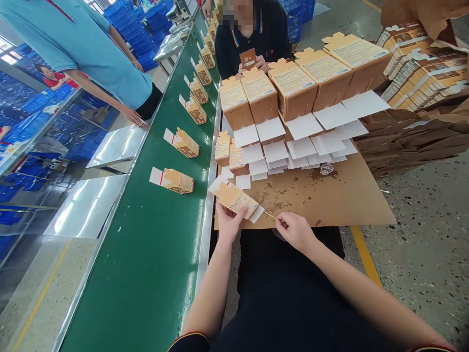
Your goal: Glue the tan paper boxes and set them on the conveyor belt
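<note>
My left hand [230, 222] is closed around a small tan paper carton [234, 197]. It lies tilted over the near left corner of the cardboard-covered table, its white flap toward the conveyor and another white flap [257, 215] toward my right hand. Pinched between the fingers of my right hand [296, 232] is a thin pale stick [270, 215]. The stick's far end reaches the carton's near flap; whether it touches is too small to tell. Beyond my hands stand rows of similar cartons [293, 83] with white flaps hanging toward me.
A green conveyor belt [146, 254] runs along my left, carrying a line of cartons [179, 181]. A white coil [326, 169] lies on the brown table sheet [330, 200]. Bundled flat cartons [428, 73] are stacked at right. One person sits opposite holding a carton; another stands across the belt.
</note>
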{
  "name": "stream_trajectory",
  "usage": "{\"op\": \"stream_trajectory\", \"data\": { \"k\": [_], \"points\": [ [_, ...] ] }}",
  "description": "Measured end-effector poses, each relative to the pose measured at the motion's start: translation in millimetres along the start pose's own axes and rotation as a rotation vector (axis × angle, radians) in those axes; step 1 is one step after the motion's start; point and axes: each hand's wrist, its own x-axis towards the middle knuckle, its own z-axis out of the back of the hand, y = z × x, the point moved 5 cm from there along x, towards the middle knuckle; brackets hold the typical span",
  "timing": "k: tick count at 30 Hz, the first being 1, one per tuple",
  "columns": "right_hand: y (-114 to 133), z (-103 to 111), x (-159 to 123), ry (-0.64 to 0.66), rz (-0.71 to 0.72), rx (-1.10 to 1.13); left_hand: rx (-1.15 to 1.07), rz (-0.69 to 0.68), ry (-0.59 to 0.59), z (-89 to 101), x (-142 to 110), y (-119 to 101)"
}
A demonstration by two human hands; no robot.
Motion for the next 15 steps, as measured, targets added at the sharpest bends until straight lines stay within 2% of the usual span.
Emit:
{"op": "stream_trajectory", "data": {
  "k": [4, 7, 12, 15],
  "points": [
    [-5.2, 33.2, -9.3, -0.130, -0.058, 0.050, 0.184, -0.105, -0.050, -8.3, -24.4, 5.2],
    [-3.2, 51.7, -20.3, -0.175, -0.123, 0.056, 0.256, -0.090, -0.057, -13.8, -39.1, 9.7],
    [4.3, 52.4, -29.0, -0.123, -0.213, 0.103, 0.210, -0.062, -0.069, -17.0, -42.8, 15.6],
    [6.2, 48.5, -28.1, -0.123, -0.216, 0.131, 0.169, -0.023, -0.106, 3.1, -33.2, 10.2]
  ]
}}
